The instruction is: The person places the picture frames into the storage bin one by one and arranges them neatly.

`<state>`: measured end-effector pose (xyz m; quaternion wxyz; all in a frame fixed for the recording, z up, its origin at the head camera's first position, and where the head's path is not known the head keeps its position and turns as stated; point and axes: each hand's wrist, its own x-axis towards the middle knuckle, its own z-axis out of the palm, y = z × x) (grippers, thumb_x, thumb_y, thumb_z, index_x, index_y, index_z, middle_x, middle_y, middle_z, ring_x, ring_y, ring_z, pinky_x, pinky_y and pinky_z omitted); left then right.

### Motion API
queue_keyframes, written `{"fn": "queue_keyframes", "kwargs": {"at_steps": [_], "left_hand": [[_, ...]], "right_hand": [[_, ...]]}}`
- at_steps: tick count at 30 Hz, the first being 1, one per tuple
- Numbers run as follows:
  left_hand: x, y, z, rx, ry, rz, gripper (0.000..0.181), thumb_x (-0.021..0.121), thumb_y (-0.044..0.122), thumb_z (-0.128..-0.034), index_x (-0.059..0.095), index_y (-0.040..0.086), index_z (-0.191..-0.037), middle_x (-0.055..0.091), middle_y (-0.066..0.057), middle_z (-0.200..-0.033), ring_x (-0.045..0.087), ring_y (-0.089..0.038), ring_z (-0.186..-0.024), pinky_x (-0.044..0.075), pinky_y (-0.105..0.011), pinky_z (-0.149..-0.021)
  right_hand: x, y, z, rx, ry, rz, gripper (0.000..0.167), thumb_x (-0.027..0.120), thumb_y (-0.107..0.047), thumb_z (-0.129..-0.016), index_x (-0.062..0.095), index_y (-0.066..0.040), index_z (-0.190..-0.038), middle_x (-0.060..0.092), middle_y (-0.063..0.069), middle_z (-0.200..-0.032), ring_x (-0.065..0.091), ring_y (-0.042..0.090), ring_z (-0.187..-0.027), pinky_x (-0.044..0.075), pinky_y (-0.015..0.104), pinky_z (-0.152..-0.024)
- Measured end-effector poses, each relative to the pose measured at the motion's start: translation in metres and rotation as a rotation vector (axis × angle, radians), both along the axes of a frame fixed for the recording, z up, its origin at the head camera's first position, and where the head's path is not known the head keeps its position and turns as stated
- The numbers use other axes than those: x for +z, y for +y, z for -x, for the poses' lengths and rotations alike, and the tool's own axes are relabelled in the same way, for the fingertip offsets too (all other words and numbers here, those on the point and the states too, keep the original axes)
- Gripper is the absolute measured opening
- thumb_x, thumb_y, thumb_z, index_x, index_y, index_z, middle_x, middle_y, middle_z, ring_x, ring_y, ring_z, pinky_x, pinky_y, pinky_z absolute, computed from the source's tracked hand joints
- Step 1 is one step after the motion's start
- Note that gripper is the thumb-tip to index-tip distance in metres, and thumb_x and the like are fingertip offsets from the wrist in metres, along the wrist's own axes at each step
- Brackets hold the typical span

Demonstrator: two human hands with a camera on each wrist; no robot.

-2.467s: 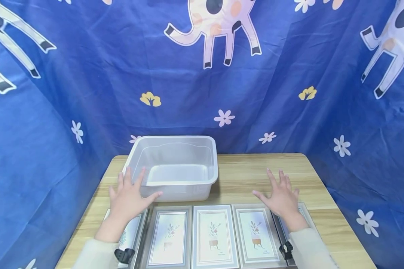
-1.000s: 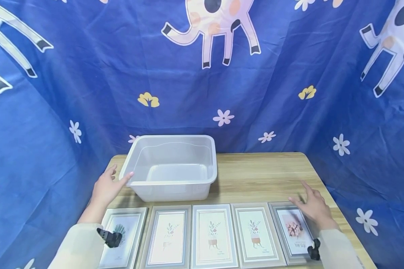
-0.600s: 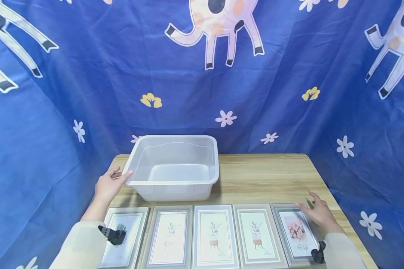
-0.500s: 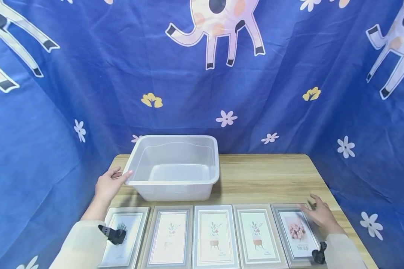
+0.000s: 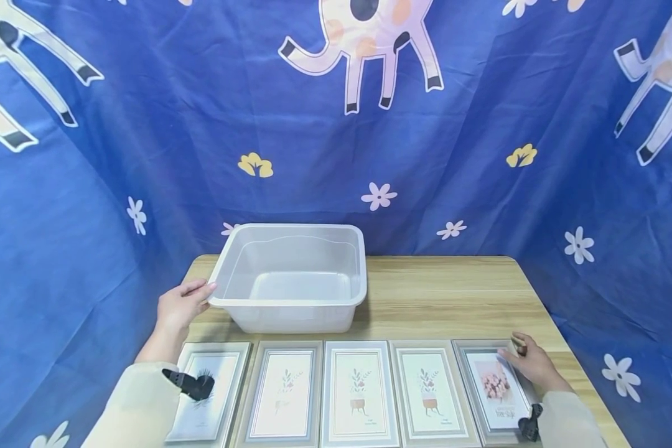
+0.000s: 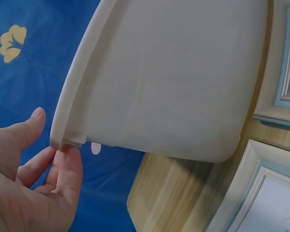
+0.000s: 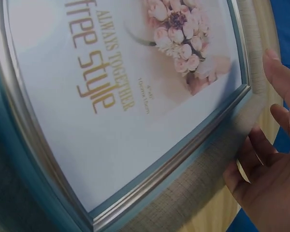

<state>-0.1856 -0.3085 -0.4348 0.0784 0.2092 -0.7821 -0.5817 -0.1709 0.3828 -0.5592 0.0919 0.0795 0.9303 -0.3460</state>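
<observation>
A translucent white plastic bin (image 5: pixel 297 318) stands at the back left of the wooden table. My left hand (image 5: pixel 179 306) is at its front left corner; in the left wrist view the fingertips (image 6: pixel 67 157) are curled under the bin's rim (image 6: pixel 70 96), with the thumb raised on the other side. Five framed pictures lie in a row along the near side. At the rightmost frame (image 5: pixel 484 435), with pink flowers, my right hand (image 5: pixel 534 364) has its fingers against the outer edge. The right wrist view shows the fingers (image 7: pixel 253 154) bent at the grey border (image 7: pixel 183 193), thumb apart from them.
Several other frames lie side by side: a leaf picture (image 5: pixel 201 423) on the left, then potted-plant pictures (image 5: pixel 358 386) in the middle. Bare wood table (image 5: pixel 437 298) shows right of the bin. A blue patterned cloth (image 5: pixel 313 162) hangs behind and at both sides.
The left hand has gone from above the bin's front to its left corner, its thumb now lower on the rim. The right hand has moved right and down to the rightmost frame's edge.
</observation>
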Motion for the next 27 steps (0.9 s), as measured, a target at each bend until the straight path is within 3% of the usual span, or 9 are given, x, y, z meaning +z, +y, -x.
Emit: {"fn": "queue_keyframes", "kwargs": {"at_steps": [3, 6, 10, 14, 17, 19, 23, 27], "left_hand": [[0.001, 0.000, 0.000, 0.006, -0.002, -0.061, 0.057, 0.067, 0.020, -0.0909, 0.045, -0.010, -0.135, 0.053, -0.020, -0.123, 0.058, 0.006, -0.074, 0.056, -0.018, -0.074], [0.001, 0.000, 0.000, 0.011, 0.008, -0.148, 0.055, 0.068, 0.013, -0.0898, 0.045, -0.011, -0.134, 0.061, -0.005, -0.102, 0.060, 0.003, -0.073, 0.056, -0.019, -0.075], [0.001, -0.003, -0.001, 0.025, 0.021, -0.257, 0.048, 0.069, 0.007, -0.0877, 0.052, -0.009, -0.129, 0.060, 0.014, -0.081, 0.062, 0.001, -0.072, 0.055, -0.017, -0.073], [-0.001, -0.007, -0.001, 0.034, 0.032, -0.339, 0.016, 0.070, 0.004, -0.0859, 0.072, 0.013, -0.099, 0.063, 0.015, -0.077, 0.062, -0.001, -0.071, 0.055, -0.015, -0.071], [-0.002, -0.008, -0.001, 0.038, 0.034, -0.358, 0.016, 0.071, 0.003, -0.0852, 0.072, 0.019, -0.084, 0.063, 0.014, -0.076, 0.062, -0.001, -0.071, 0.055, -0.014, -0.070], [-0.002, -0.008, -0.002, 0.041, 0.030, -0.349, 0.014, 0.071, 0.003, -0.0851, 0.073, 0.013, -0.095, 0.063, 0.013, -0.076, 0.062, -0.001, -0.071, 0.055, -0.014, -0.070], [0.000, -0.006, -0.003, 0.050, 0.023, -0.341, 0.033, 0.071, 0.002, -0.0850, 0.064, -0.002, -0.116, 0.063, 0.012, -0.076, 0.062, -0.001, -0.071, 0.055, -0.015, -0.069], [0.001, -0.004, -0.003, 0.052, 0.038, -0.348, 0.028, 0.069, -0.001, -0.0855, 0.065, -0.001, -0.113, 0.063, 0.012, -0.074, 0.062, -0.001, -0.070, 0.055, -0.015, -0.069]], "right_hand": [[-0.002, 0.001, 0.000, 0.004, -0.025, 0.004, 0.088, 0.064, -0.044, -0.090, 0.022, 0.014, -0.140, 0.038, 0.043, -0.124, 0.039, 0.055, -0.116, 0.035, 0.064, -0.099], [-0.004, 0.003, 0.000, 0.003, -0.036, 0.006, 0.087, 0.064, -0.044, -0.090, 0.022, 0.013, -0.141, 0.035, 0.044, -0.128, 0.036, 0.057, -0.119, 0.034, 0.064, -0.100], [-0.006, 0.005, 0.000, -0.001, -0.036, 0.003, 0.085, 0.064, -0.044, -0.090, 0.024, 0.012, -0.141, 0.035, 0.044, -0.129, 0.036, 0.057, -0.119, 0.034, 0.064, -0.100], [-0.010, 0.007, 0.001, -0.005, -0.035, -0.018, 0.082, 0.061, -0.045, -0.091, 0.027, 0.011, -0.140, 0.035, 0.043, -0.130, 0.035, 0.056, -0.120, 0.034, 0.064, -0.100], [-0.013, 0.009, 0.002, -0.018, -0.028, -0.031, 0.077, 0.060, -0.043, -0.093, 0.030, 0.010, -0.140, 0.035, 0.043, -0.131, 0.034, 0.056, -0.121, 0.034, 0.063, -0.101], [-0.016, 0.009, 0.002, -0.039, -0.017, -0.034, 0.073, 0.060, -0.040, -0.094, 0.032, 0.009, -0.139, 0.037, 0.042, -0.130, 0.036, 0.055, -0.120, 0.036, 0.062, -0.100], [-0.018, 0.007, 0.001, -0.079, 0.028, -0.042, 0.062, 0.061, -0.032, -0.094, 0.039, 0.008, -0.135, 0.045, 0.039, -0.122, 0.044, 0.052, -0.113, 0.040, 0.060, -0.096], [-0.019, 0.006, 0.001, -0.097, 0.054, -0.048, 0.051, 0.061, -0.021, -0.094, 0.042, 0.008, -0.131, 0.053, 0.033, -0.109, 0.051, 0.046, -0.103, 0.042, 0.059, -0.092]]}}
